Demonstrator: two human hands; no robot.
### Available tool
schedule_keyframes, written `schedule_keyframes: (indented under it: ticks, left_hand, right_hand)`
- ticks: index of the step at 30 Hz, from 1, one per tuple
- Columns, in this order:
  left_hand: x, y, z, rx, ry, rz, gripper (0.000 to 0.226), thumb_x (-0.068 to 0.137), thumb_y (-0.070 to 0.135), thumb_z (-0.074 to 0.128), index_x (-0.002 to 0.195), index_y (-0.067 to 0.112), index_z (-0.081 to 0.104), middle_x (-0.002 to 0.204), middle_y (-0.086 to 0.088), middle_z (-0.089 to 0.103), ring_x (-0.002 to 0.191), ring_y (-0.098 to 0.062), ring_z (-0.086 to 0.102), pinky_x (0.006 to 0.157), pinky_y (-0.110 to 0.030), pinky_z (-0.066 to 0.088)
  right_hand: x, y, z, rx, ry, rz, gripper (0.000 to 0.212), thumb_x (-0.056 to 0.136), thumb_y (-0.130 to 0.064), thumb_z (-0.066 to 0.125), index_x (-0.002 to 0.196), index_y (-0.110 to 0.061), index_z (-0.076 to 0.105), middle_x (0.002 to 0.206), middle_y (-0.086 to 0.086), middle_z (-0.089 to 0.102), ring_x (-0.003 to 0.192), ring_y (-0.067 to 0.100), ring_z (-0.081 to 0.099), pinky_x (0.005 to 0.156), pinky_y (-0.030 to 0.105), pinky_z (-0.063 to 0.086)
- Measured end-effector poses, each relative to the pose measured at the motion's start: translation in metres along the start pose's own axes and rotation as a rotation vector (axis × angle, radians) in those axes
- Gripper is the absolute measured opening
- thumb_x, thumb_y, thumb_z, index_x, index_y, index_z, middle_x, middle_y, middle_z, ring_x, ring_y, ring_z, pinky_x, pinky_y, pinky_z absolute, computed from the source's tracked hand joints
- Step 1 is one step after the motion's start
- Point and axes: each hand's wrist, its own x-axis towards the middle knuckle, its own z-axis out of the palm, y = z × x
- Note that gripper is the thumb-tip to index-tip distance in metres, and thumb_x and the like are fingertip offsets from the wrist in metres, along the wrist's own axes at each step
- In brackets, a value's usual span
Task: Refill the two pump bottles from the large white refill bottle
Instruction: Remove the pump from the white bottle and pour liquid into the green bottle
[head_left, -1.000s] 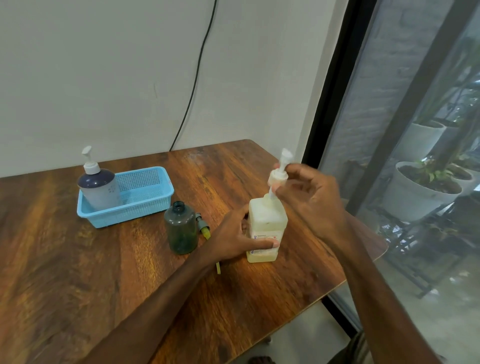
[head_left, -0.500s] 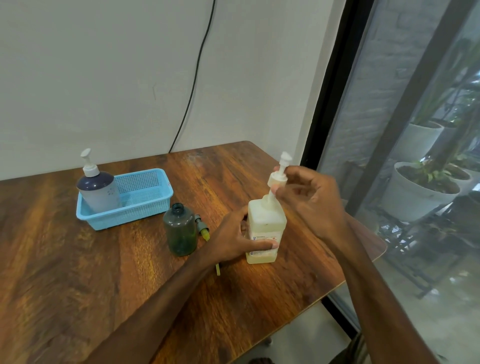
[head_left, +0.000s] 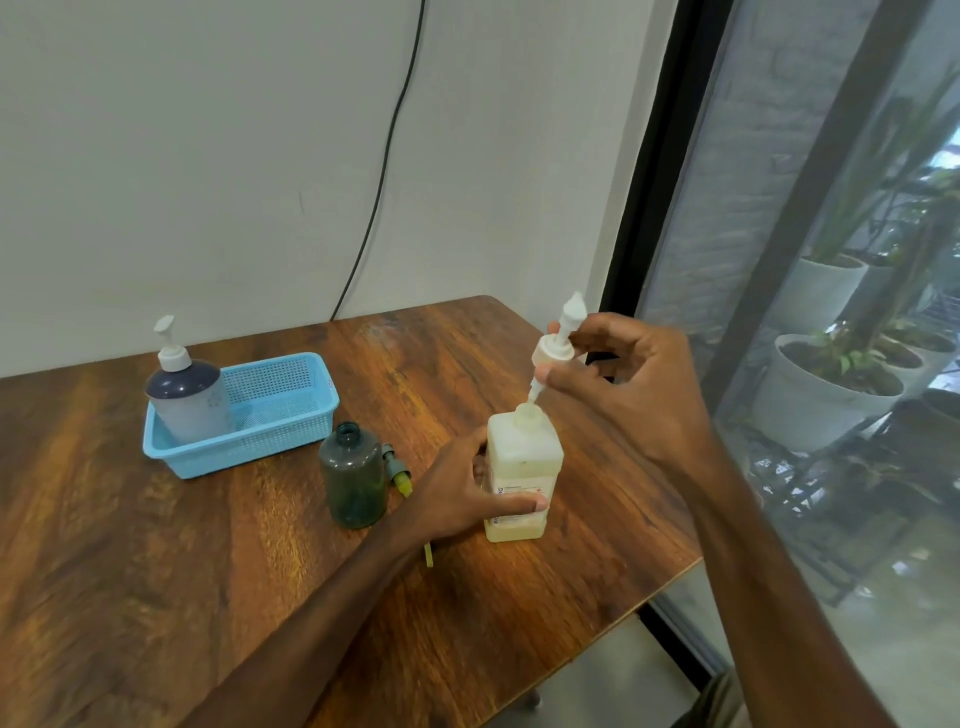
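Observation:
A square cream-white bottle stands near the table's right edge, its neck uncovered. My left hand grips its lower body. My right hand pinches a white pump head lifted above the neck, with the dip tube still reaching into the opening. A dark green bottle stands open to the left, its green and yellow pump lying on the table behind it. A dark-topped pump bottle stands in the blue basket.
The wooden table ends close to the right of the cream bottle, beside a dark-framed glass door. A black cable hangs down the wall. Potted plants stand outside.
My right hand has raised the white pump head higher off the cream bottle's neck, drawing more of the tube out. My left hand has kept its grip on the bottle.

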Motion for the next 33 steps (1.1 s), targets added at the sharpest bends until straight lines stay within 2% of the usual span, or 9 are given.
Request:
schedule_keyframes:
  ticks: [4,8,11,15,19,22,25,29,33]
  left_hand:
    - [0.0,-0.001,0.0,0.0,0.001,0.003,0.085,0.071,0.043,0.095,0.143,0.036,0.051,0.13,0.018,0.069,0.118,-0.002,0.067,0.096,-0.026,0.06]
    - [0.0,0.0,0.0,0.004,0.0,-0.017,0.079,0.072,0.041,0.095,0.137,0.044,0.049,0.129,0.022,0.067,0.118,0.001,0.066,0.092,-0.022,0.06]
    - [-0.001,0.001,0.0,0.003,0.004,-0.02,0.074,0.072,0.039,0.095,0.13,0.051,0.05,0.122,0.029,0.067,0.115,0.007,0.065,0.084,-0.015,0.059]
    - [0.0,0.0,0.001,0.004,0.014,-0.012,0.079,0.071,0.043,0.095,0.136,0.044,0.051,0.125,0.025,0.067,0.117,0.003,0.065,0.086,-0.019,0.06]
    - [-0.001,0.001,0.002,0.004,0.015,-0.022,0.074,0.073,0.04,0.095,0.131,0.047,0.05,0.125,0.026,0.065,0.116,0.003,0.064,0.08,-0.013,0.057]
    - [-0.001,0.002,0.002,0.014,0.014,-0.034,0.07,0.073,0.038,0.094,0.126,0.05,0.05,0.122,0.029,0.064,0.114,0.005,0.064,0.077,-0.01,0.056]
    - [-0.002,0.004,0.002,0.019,0.015,-0.045,0.069,0.075,0.035,0.094,0.124,0.05,0.048,0.119,0.032,0.062,0.11,0.009,0.062,0.073,-0.006,0.054]
    - [-0.003,0.004,0.002,0.015,0.015,-0.048,0.069,0.074,0.032,0.095,0.124,0.049,0.051,0.116,0.031,0.065,0.106,0.018,0.063,0.072,-0.008,0.055]
    - [-0.003,0.004,0.002,0.013,0.015,-0.06,0.066,0.074,0.027,0.095,0.119,0.049,0.053,0.107,0.038,0.067,0.102,0.023,0.062,0.07,-0.008,0.054]
  right_hand:
    - [0.0,-0.004,-0.002,0.011,0.021,0.011,0.037,0.078,-0.023,0.089,0.112,-0.02,0.077,0.104,-0.011,0.077,0.097,0.009,0.072,0.079,0.029,0.061]
    - [-0.002,-0.006,-0.003,-0.007,0.102,0.056,0.036,0.076,-0.029,0.09,0.109,-0.022,0.078,0.105,-0.009,0.077,0.096,0.013,0.071,0.082,0.045,0.061]
    - [-0.003,-0.015,-0.008,0.097,0.2,0.057,0.033,0.078,-0.024,0.089,0.108,-0.021,0.078,0.102,-0.008,0.078,0.097,0.014,0.072,0.083,0.042,0.062]
    - [0.005,-0.029,-0.017,0.126,0.33,-0.004,0.033,0.081,-0.023,0.086,0.113,-0.02,0.078,0.103,-0.007,0.078,0.1,0.02,0.072,0.084,0.042,0.061]
    - [0.02,-0.043,-0.024,0.142,0.376,-0.072,0.035,0.086,-0.023,0.082,0.119,-0.015,0.076,0.106,-0.005,0.078,0.101,0.019,0.072,0.087,0.037,0.061]
    - [0.032,-0.054,-0.033,0.129,0.383,-0.128,0.032,0.087,-0.023,0.081,0.118,-0.014,0.076,0.105,-0.006,0.078,0.097,0.013,0.073,0.085,0.027,0.06]
    - [0.041,-0.056,-0.04,0.075,0.347,-0.121,0.029,0.088,-0.028,0.081,0.115,-0.02,0.076,0.102,-0.01,0.078,0.093,0.009,0.073,0.087,0.026,0.059]
    - [0.042,-0.031,-0.038,-0.05,0.275,0.013,0.037,0.085,-0.04,0.08,0.119,-0.025,0.076,0.101,-0.01,0.078,0.094,0.011,0.073,0.089,0.032,0.061]
    - [0.023,0.016,-0.022,-0.111,0.127,0.194,0.028,0.086,-0.037,0.079,0.113,-0.029,0.078,0.094,-0.009,0.078,0.085,0.014,0.074,0.082,0.043,0.063]
